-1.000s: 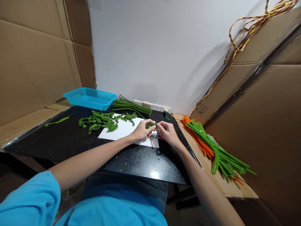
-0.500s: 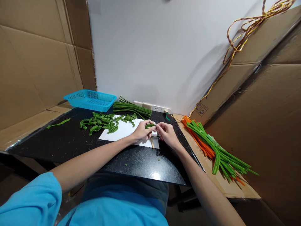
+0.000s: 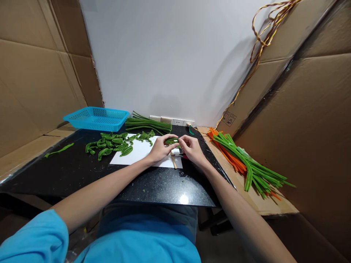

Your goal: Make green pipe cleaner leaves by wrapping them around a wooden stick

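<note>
Between my two hands, above the right part of a white sheet of paper (image 3: 137, 146), is a bent green pipe cleaner (image 3: 172, 141) shaped like a leaf loop. My left hand (image 3: 159, 149) pinches its near left side between thumb and fingers. At its right end, the fingertips of my right hand (image 3: 191, 149) are closed on it. A thin wooden stick (image 3: 174, 162) lies on the paper just below the hands. Partly hidden under my right hand is a red-handled tool (image 3: 184, 156). Several finished-looking green leaf shapes (image 3: 117, 142) are heaped left of my hands.
A blue plastic basket (image 3: 95, 118) stands at the back left of the black table (image 3: 161, 186). Dark green pipe cleaners (image 3: 148, 125) lie by the wall sockets. Bright green (image 3: 246, 160) and orange pipe cleaners (image 3: 227, 153) rest on cardboard at right. A green strip (image 3: 59, 150) lies far left.
The view has shifted slightly to the right. My hands stay together on the pipe cleaner, and its loop now shows more openly between them.
</note>
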### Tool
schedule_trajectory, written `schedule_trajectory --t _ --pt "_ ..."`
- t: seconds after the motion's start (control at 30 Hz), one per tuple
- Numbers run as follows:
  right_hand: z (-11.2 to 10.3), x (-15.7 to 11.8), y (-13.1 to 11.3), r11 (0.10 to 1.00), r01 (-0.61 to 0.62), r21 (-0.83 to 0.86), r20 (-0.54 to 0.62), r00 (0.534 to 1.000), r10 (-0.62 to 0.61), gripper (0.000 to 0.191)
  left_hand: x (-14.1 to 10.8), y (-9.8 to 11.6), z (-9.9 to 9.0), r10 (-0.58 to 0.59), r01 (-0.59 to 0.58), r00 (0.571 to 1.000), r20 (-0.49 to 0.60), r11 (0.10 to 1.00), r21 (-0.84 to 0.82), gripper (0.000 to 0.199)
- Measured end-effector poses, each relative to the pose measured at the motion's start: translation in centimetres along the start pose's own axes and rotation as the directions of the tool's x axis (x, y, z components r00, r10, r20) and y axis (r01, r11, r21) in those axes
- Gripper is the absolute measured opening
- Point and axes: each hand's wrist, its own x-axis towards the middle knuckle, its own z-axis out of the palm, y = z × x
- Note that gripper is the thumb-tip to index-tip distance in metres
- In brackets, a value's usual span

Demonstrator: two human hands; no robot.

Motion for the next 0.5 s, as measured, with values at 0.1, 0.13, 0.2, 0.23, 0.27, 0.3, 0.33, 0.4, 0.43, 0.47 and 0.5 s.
schedule_trajectory --t 0.1,0.13,0.2,0.23,0.27,0.3,0.33,0.4,0.43,0.47,0.5 --pt "-0.3 0.0 -0.2 1.0 0.018 0.012 -0.029 0.999 -0.018 0.043 -0.1 0.4 -0.2 0.02 -0.02 0.999 -0.026 1.0 0.024 0.039" --pt "-0.4 0.0 -0.2 1.0 0.021 0.017 -0.031 0.999 -0.021 0.042 -0.1 0.5 -0.3 0.011 -0.01 1.0 -0.029 1.0 0.023 0.038" --pt "-0.5 -0.1 -0.2 1.0 0.024 0.02 -0.029 0.999 -0.023 0.041 -0.1 0.6 -0.4 -0.007 0.008 0.999 -0.036 1.0 0.013 0.037" --pt "-0.5 -0.1 -0.2 1.0 0.023 0.017 -0.03 0.999 -0.023 0.041 -0.1 0.6 -0.4 -0.002 0.003 0.999 -0.043 1.0 0.018 0.037" --pt "-0.6 0.0 -0.2 1.0 0.023 0.013 -0.031 0.999 -0.022 0.042 -0.1 0.6 -0.5 0.017 -0.015 0.998 -0.053 0.999 0.04 0.036" --pt "-0.6 0.0 -0.2 1.0 0.022 0.008 -0.03 0.999 -0.022 0.042 -0.1 0.7 -0.6 0.049 -0.044 0.997 -0.058 0.996 0.083 0.034" --pt "-0.6 0.0 -0.2 1.0 0.021 0.0 -0.031 0.999 -0.021 0.043 -0.1 0.7 -0.7 0.088 -0.08 0.995 -0.056 0.987 0.142 0.032" --pt "-0.7 0.0 -0.1 1.0 0.02 -0.014 -0.031 0.999 -0.02 0.044 -0.1 0.6 -1.0 0.165 -0.149 0.986 -0.04 0.956 0.253 0.024" --pt "-0.7 0.0 -0.1 1.0 0.019 -0.016 -0.032 0.999 -0.02 0.044 -0.1 0.6 -1.2 0.196 -0.177 0.98 -0.037 0.941 0.288 0.021" --pt "-0.7 0.1 -0.1 1.0 0.019 -0.015 -0.034 0.999 -0.02 0.044 -0.1 0.6 -1.3 0.224 -0.2 0.974 -0.042 0.93 0.308 0.02" --pt "-0.8 0.1 -0.1 1.0 0.02 -0.012 -0.036 0.999 -0.02 0.043 -0.1 0.5 -1.5 0.245 -0.218 0.968 -0.05 0.923 0.316 0.019"
